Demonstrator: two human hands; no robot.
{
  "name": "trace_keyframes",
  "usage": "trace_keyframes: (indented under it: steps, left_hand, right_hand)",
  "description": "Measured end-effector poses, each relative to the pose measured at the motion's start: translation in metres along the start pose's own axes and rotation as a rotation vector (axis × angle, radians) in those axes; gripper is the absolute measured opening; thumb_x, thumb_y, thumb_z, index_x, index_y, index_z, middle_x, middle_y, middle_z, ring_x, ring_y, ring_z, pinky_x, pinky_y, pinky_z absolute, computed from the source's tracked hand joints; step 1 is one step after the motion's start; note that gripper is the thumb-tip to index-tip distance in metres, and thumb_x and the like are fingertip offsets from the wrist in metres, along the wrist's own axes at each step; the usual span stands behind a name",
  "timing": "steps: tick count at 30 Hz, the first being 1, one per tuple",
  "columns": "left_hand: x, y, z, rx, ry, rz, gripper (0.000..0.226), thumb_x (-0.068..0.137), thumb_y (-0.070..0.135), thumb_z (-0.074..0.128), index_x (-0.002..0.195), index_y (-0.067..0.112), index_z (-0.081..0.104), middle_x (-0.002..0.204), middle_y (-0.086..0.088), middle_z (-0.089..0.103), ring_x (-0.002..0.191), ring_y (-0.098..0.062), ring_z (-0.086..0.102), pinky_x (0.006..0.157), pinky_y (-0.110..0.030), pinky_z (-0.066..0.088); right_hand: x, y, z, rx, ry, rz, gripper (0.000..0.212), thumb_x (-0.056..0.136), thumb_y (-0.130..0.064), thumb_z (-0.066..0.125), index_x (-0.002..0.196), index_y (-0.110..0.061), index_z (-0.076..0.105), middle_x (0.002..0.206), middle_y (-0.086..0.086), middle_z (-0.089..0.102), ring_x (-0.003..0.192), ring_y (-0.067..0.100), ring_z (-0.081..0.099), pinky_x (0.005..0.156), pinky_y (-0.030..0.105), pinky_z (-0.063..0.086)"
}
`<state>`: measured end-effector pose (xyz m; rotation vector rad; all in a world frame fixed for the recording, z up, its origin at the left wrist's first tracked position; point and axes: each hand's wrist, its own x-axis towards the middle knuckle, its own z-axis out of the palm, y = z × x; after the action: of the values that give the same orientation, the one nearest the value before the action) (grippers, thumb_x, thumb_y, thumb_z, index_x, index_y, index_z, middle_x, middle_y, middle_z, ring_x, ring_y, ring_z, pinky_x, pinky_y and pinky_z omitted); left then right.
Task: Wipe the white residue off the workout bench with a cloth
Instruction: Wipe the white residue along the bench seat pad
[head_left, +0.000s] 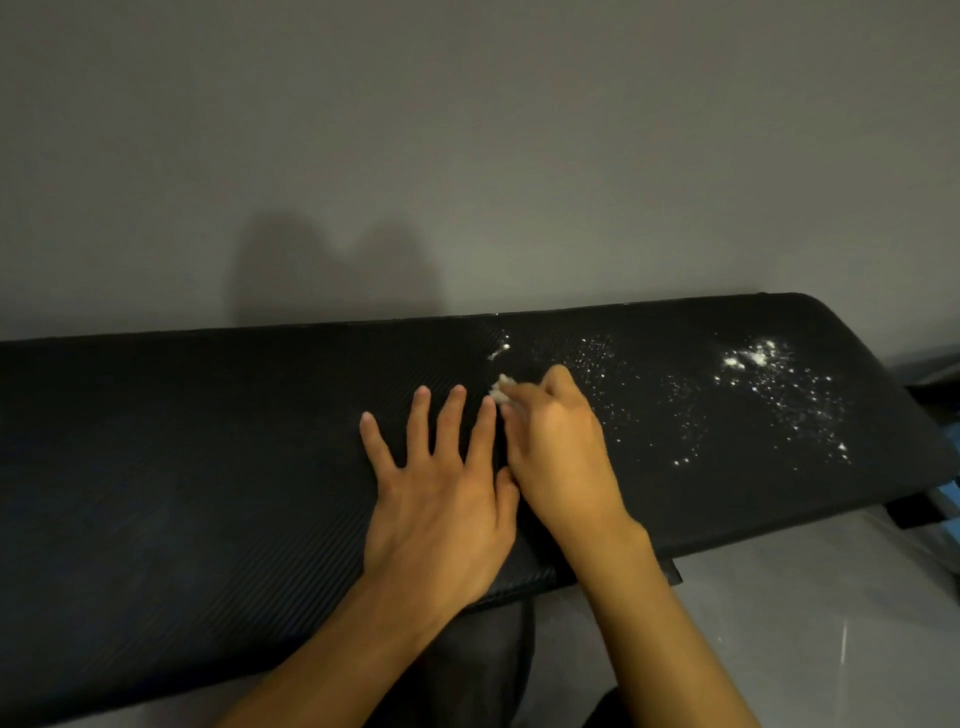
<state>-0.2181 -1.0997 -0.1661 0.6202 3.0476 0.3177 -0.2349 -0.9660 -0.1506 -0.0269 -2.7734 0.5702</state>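
A long black ribbed workout bench (208, 457) runs across the view. White residue (753, 364) is scattered over its right part, thickest near the far right end. My left hand (441, 493) lies flat on the bench with fingers spread. Right beside it, my right hand (561, 447) curls its fingers round a small whitish wad, apparently the cloth (501, 389), pressed on the bench at the left edge of the residue. Most of the wad is hidden under the fingers.
A plain grey wall (467, 156) rises directly behind the bench. Pale glossy floor (805, 623) shows at the lower right, with dark and blue items (950, 493) past the bench's right end. Dark clothing (483, 665) shows between my forearms.
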Motion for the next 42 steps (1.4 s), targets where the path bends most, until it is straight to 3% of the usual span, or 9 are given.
trace_keyframes:
  steps: [5,8,11,14,19,27,34,39,42]
  left_hand:
    - [0.001,0.001,0.001,-0.013,0.005,-0.009,0.069,0.098,0.050,0.028,0.158,0.015,0.030,0.164,-0.013,0.030,0.153,-0.038,0.019,0.114,-0.077,0.013]
    - [0.001,0.001,0.000,-0.017,0.012,-0.020,0.071,0.098,0.051,0.028,0.158,0.014,0.031,0.164,-0.012,0.031,0.154,-0.037,0.020,0.114,-0.076,0.014]
    - [0.002,0.001,0.000,-0.018,0.006,-0.023,0.074,0.096,0.051,0.027,0.158,0.011,0.030,0.164,-0.012,0.030,0.154,-0.036,0.019,0.114,-0.076,0.013]
    - [0.002,0.001,0.000,-0.015,0.005,-0.022,0.073,0.097,0.050,0.026,0.157,0.010,0.031,0.163,-0.013,0.032,0.153,-0.038,0.020,0.113,-0.077,0.015]
    - [0.001,0.000,0.001,-0.018,-0.005,-0.022,0.073,0.098,0.051,0.025,0.158,0.010,0.030,0.164,-0.012,0.031,0.154,-0.037,0.019,0.114,-0.076,0.014]
    - [0.002,0.001,0.000,-0.019,0.004,-0.017,0.074,0.096,0.050,0.029,0.155,0.007,0.035,0.162,-0.014,0.035,0.152,-0.039,0.023,0.113,-0.077,0.015]
    - [0.002,-0.001,0.001,-0.019,0.001,-0.022,0.073,0.098,0.050,0.030,0.157,0.007,0.031,0.163,-0.013,0.033,0.153,-0.037,0.022,0.114,-0.076,0.015]
    - [0.000,-0.001,0.000,-0.062,0.043,-0.016,0.069,0.098,0.045,0.027,0.155,0.007,0.033,0.162,-0.012,0.035,0.153,-0.035,0.023,0.116,-0.075,0.015]
    - [0.000,-0.003,0.001,-0.054,0.030,-0.008,0.070,0.096,0.043,0.026,0.155,0.007,0.034,0.162,-0.012,0.034,0.153,-0.035,0.022,0.115,-0.075,0.015]
  right_hand:
    - [0.063,0.015,0.013,-0.052,0.070,0.170,0.027,0.102,-0.020,0.052,0.116,-0.005,0.069,0.110,0.013,0.052,0.091,0.032,0.062,0.084,0.042,0.053]
    - [0.076,0.004,0.016,-0.034,-0.014,0.114,0.028,0.101,-0.017,0.054,0.123,-0.006,0.066,0.117,0.013,0.052,0.102,0.030,0.061,0.091,0.039,0.053]
    - [0.040,-0.002,0.008,0.017,-0.047,-0.013,0.028,0.100,-0.017,0.055,0.124,-0.011,0.067,0.106,0.007,0.050,0.090,0.026,0.060,0.080,0.039,0.055]
    - [0.020,0.005,0.002,0.017,-0.004,0.030,0.026,0.100,-0.021,0.054,0.121,-0.012,0.068,0.102,0.003,0.049,0.083,0.021,0.059,0.075,0.039,0.055]
    - [0.087,0.007,0.023,-0.073,0.027,0.150,0.027,0.102,-0.020,0.053,0.114,-0.002,0.069,0.114,0.015,0.053,0.094,0.032,0.062,0.084,0.040,0.054]
    - [0.033,0.003,0.011,0.004,-0.057,-0.102,0.030,0.100,-0.021,0.053,0.124,-0.009,0.067,0.100,0.006,0.050,0.085,0.025,0.059,0.076,0.038,0.054]
    - [0.112,0.016,0.032,-0.100,-0.014,0.116,0.029,0.102,-0.023,0.051,0.112,-0.002,0.070,0.111,0.015,0.052,0.091,0.036,0.061,0.085,0.045,0.052]
    - [0.036,0.001,0.009,0.018,-0.075,-0.129,0.027,0.100,-0.016,0.055,0.123,-0.009,0.066,0.100,0.007,0.049,0.082,0.025,0.056,0.073,0.045,0.054]
    - [-0.031,0.003,-0.014,0.076,-0.057,-0.103,0.028,0.099,-0.022,0.055,0.124,-0.016,0.066,0.094,-0.005,0.043,0.078,0.016,0.053,0.069,0.035,0.052]
